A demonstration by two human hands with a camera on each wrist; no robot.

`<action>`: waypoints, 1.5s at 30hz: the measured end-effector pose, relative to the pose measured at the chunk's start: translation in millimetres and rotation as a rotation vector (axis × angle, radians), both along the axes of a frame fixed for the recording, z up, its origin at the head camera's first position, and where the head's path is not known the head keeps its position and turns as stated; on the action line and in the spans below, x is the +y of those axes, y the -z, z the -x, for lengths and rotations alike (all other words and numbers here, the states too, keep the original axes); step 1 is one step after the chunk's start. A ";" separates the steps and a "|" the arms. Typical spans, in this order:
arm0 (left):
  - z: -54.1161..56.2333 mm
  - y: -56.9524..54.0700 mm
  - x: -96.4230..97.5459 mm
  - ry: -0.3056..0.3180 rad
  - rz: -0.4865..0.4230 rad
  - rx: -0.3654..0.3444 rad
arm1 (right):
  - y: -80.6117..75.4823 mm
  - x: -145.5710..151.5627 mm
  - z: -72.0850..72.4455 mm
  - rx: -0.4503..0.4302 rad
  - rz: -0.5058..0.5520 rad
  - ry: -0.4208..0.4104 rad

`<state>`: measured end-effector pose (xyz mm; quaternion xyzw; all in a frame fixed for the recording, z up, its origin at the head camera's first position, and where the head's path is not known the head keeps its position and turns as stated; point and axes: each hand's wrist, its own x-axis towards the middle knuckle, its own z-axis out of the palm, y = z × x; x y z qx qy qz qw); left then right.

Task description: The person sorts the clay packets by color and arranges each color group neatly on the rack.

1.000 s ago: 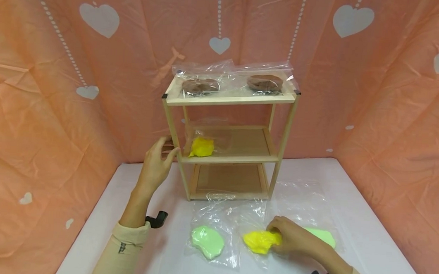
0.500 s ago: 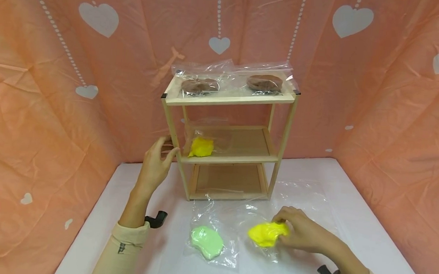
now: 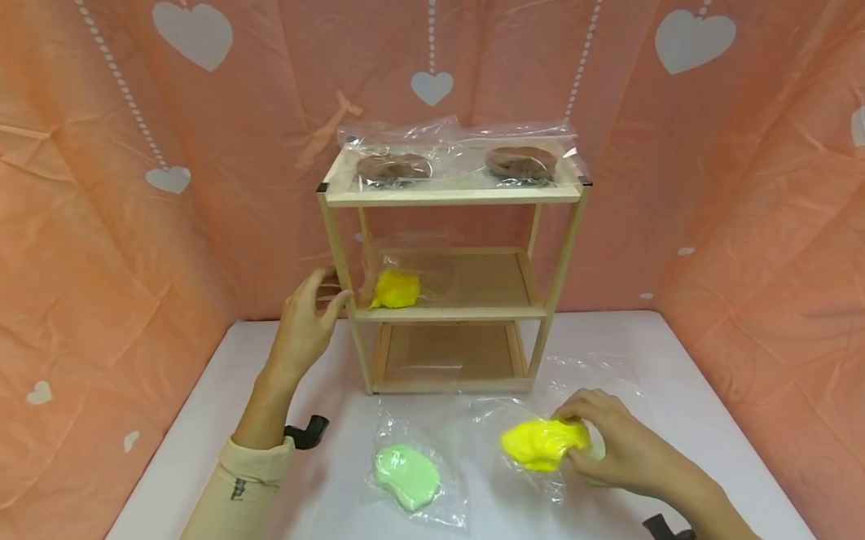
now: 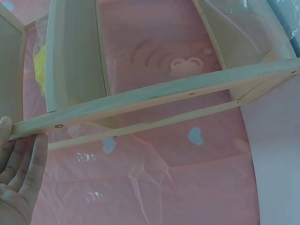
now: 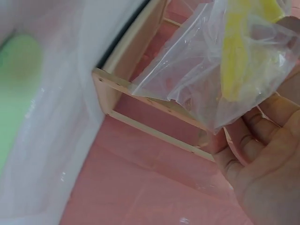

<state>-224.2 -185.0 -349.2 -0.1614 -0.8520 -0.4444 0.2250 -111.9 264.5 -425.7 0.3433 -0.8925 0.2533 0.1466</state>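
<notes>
A three-tier wooden shelf [image 3: 448, 313] stands on the white table. My left hand [image 3: 301, 324] holds its left front post, thumb and fingers on either side of the wood [image 4: 84, 112] in the left wrist view. My right hand [image 3: 625, 443] grips a clear plastic bag with a bright yellow clay-like lump [image 3: 537, 445] in it, raised in front of the shelf's right side. In the right wrist view the clear bag [image 5: 197, 61] hangs above the fingers. Another bagged yellow lump [image 3: 396, 290] lies at the left of the middle tier.
Two bagged brown ring-like lumps [image 3: 521, 163] lie on the top tier. A bagged pale green lump [image 3: 407, 476] rests on the table [image 3: 346, 518] in front. A second green lump [image 3: 597, 448] is mostly hidden behind my right hand. Pink cloth with hearts [image 3: 264, 131] surrounds the table.
My right hand has lifted the bagged yellow lump and moved it right and toward the shelf, now covering most of the right green lump. The left hand stays at the post.
</notes>
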 end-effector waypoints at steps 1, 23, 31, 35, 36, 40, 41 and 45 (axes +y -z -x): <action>0.1 -0.2 -0.2 0.000 0.001 0.000 | -2.7 0.5 -0.6 0.008 -0.001 0.004; 0.4 -2.1 -0.4 -0.001 0.006 0.007 | -38.7 -13.4 10.0 0.261 0.226 -0.047; -0.4 -1.0 0.3 0.002 0.010 0.003 | -44.5 -33.1 20.6 0.476 0.304 -0.085; -0.8 -0.7 0.6 0.000 0.007 -0.001 | -51.6 -41.0 25.5 0.592 0.310 -0.087; -0.9 -0.7 0.7 -0.001 0.006 -0.002 | -53.5 -42.6 26.7 0.619 0.305 -0.086; -1.1 -0.5 0.6 0.001 0.003 -0.004 | -60.3 -48.5 30.5 0.705 0.277 -0.081; -0.8 -0.3 0.4 0.002 0.003 -0.003 | -61.5 -49.7 31.8 0.721 0.272 -0.078; -0.2 -0.3 0.1 0.002 0.005 0.000 | -62.4 -52.2 40.1 0.741 0.259 -0.057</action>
